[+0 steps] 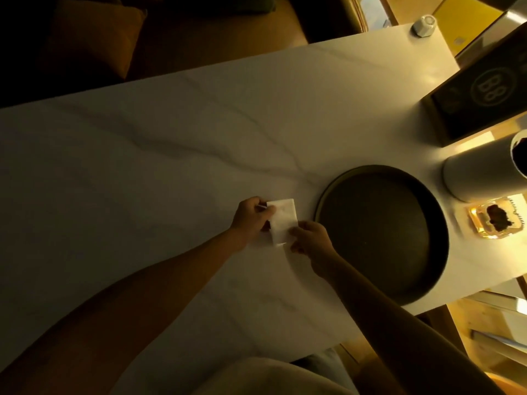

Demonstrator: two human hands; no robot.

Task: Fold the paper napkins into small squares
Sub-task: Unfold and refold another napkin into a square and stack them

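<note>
napkin half-folded, both hands on it

dim amber light falls over a pale marble-veined table [171,143], with dark seating beyond its far edge. i'm watching through the head camera, looking down over both forearms.

the paper napkin [282,220] lies flat on the table near the middle, just left of a wide dark round tray [379,292]. it reads as an upright rectangle, not yet a small square, so i judge at least one more fold is due.

my left hand [251,216] pinches the napkin's left edge toward the far corner, fingers curled over it. my right hand [310,238] pinches the near right corner. the hands sit close together, with only the napkin between them.

to the right stand a white cylinder [479,175], a dark box with a round logo [482,95] and a glass dish holding something dark [496,218]. a small white knob-like object [425,25] sits at the far right corner.

handling, as i judge it: the napkin is featherlight, soft and limp, and it will slide on the smooth top and tear if tugged. best hold is at corners and edges, one hand pinning it flat while the other brings a corner across, then pressing along the crease.
</note>
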